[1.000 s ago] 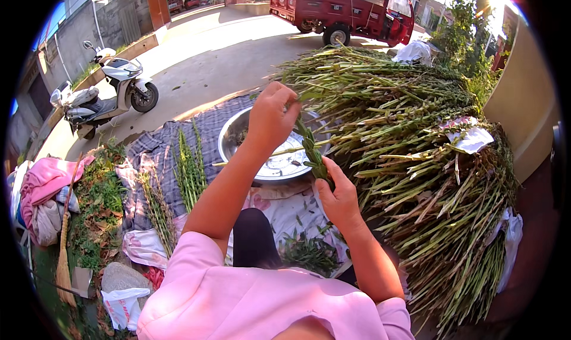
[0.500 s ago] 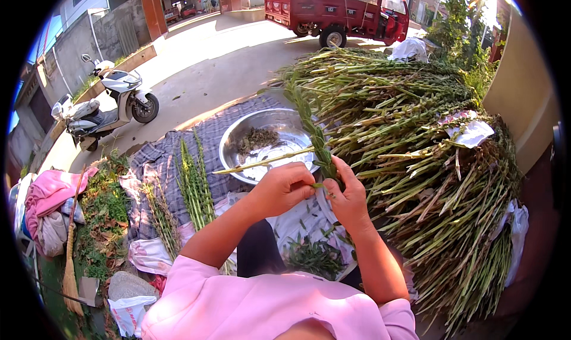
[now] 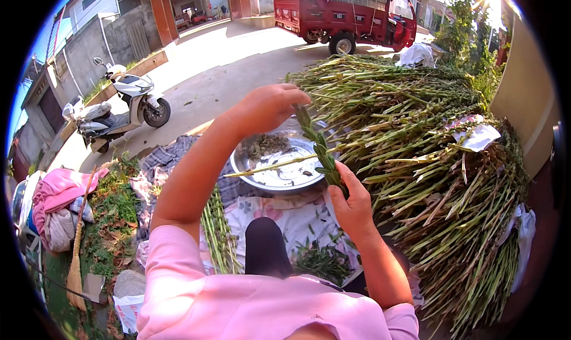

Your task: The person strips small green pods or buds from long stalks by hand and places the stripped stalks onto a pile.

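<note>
A green stalk (image 3: 319,145) set with pods, like a sesame stalk, slants up over the metal basin (image 3: 296,188). My right hand (image 3: 352,204) is closed around its lower end. My left hand (image 3: 272,107) is raised over the basin's far side, fingers curled at the stalk's upper end. Dry brown bits (image 3: 267,145) lie inside the basin, and a bare pale stalk (image 3: 273,166) crosses over it. Below my hands, loose green leaves (image 3: 321,261) rest on a white floral cloth (image 3: 247,221).
A large heap of cut stalks (image 3: 410,144) fills the right side. More green stalks (image 3: 220,230) lie left of my knee (image 3: 262,245). At the left are a straw broom (image 3: 76,274), pink clothing (image 3: 68,191) and a white scooter (image 3: 131,96). Farther off stands a red three-wheeled truck (image 3: 345,22).
My left hand has moved from beside my right hand, at the stalk's lower end, up and away to its upper end. The right hand keeps its hold. The view has shifted slightly.
</note>
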